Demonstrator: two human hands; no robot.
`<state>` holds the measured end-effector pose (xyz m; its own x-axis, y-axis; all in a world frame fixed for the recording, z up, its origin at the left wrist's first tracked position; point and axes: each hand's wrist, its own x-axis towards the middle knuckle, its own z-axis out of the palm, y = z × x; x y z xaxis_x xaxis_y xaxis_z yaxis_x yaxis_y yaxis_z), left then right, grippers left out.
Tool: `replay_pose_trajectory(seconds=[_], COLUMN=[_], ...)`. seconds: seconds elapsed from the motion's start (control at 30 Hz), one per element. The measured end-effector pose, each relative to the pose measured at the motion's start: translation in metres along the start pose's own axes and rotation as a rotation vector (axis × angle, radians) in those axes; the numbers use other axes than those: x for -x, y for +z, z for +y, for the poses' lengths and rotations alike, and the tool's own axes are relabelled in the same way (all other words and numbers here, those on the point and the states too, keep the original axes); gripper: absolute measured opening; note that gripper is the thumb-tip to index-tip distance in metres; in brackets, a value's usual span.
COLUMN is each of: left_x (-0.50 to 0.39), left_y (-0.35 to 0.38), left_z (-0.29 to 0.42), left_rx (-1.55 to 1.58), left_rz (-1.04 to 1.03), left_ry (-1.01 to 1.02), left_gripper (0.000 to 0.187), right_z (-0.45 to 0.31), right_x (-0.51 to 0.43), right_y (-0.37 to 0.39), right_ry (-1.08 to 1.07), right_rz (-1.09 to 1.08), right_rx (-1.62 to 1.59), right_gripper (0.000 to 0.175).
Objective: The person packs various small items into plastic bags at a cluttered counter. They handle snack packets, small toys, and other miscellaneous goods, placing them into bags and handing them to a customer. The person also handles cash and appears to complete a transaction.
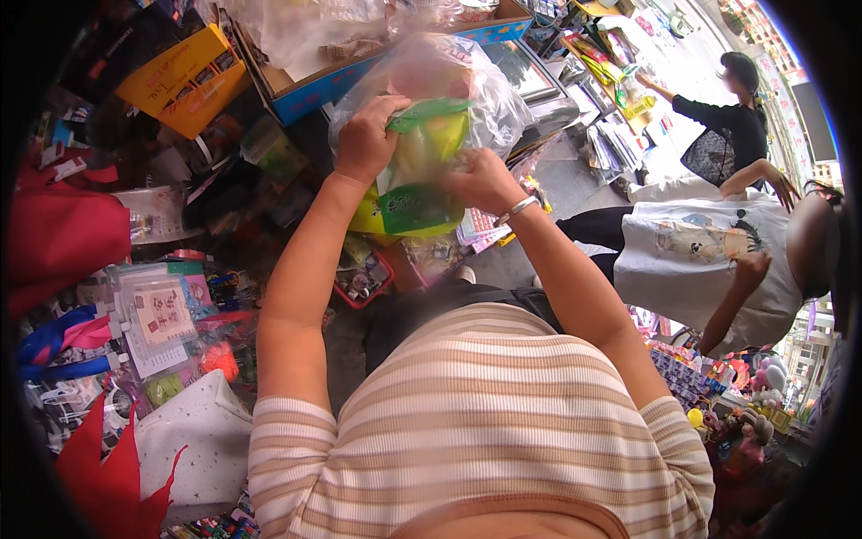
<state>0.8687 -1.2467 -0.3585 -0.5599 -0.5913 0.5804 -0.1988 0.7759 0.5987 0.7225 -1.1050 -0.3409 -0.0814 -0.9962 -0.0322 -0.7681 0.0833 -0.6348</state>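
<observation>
A green and yellow printed plastic bag (pixel 424 202) hangs between my two hands, its upper edge pinched by my left hand (pixel 370 138). My right hand (pixel 485 178) has its fingers closed at the bag's right side; motion blur hides what exactly they grip. Behind and above it bulges a clear plastic bag (pixel 502 111) with something pinkish showing through, close to both hands. I cannot tell which hand, if either, also holds the clear bag. A bracelet is on my right wrist.
A blue-edged cardboard box (pixel 323 91) with clear wrapping stands beyond my hands, beside a yellow display box (pixel 185 81). Packaged goods crowd the left. A red basket (pixel 363 279) is low near my body. Two people stand at right, one in white (pixel 700 263), one in black (pixel 724 135).
</observation>
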Motion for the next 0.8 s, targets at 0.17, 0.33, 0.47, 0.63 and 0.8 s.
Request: replay_pose_trajectory(seconds=[0.17, 0.33, 0.47, 0.63, 0.8], left_x=[0.01, 0.011, 0.005, 0.0, -0.005], left_y=[-0.019, -0.053, -0.055, -0.026, -0.019], left_z=[-0.004, -0.003, 0.006, 0.011, -0.007], left_rx=[0.229, 0.392, 0.294, 0.117, 0.346], left_rz=[-0.15, -0.519, -0.615, -0.345, 0.04], left_ry=[-0.01, -0.082, -0.04, 0.186, -0.072], left_gripper=[0.024, 0.054, 0.067, 0.045, 0.022], right_z=[0.017, 0.024, 0.023, 0.027, 0.029], right_x=[-0.003, 0.0, 0.003, 0.002, 0.015], right_y=[-0.005, -0.025, -0.032, -0.031, -0.035], right_ry=[0.394, 0.482, 0.405, 0.47, 0.486], right_rz=[0.12, 0.061, 0.059, 0.034, 0.085], right_rx=[-0.786, -1.013, -1.31, -1.298, -1.14], right_gripper=[0.019, 0.02, 0.024, 0.019, 0.018])
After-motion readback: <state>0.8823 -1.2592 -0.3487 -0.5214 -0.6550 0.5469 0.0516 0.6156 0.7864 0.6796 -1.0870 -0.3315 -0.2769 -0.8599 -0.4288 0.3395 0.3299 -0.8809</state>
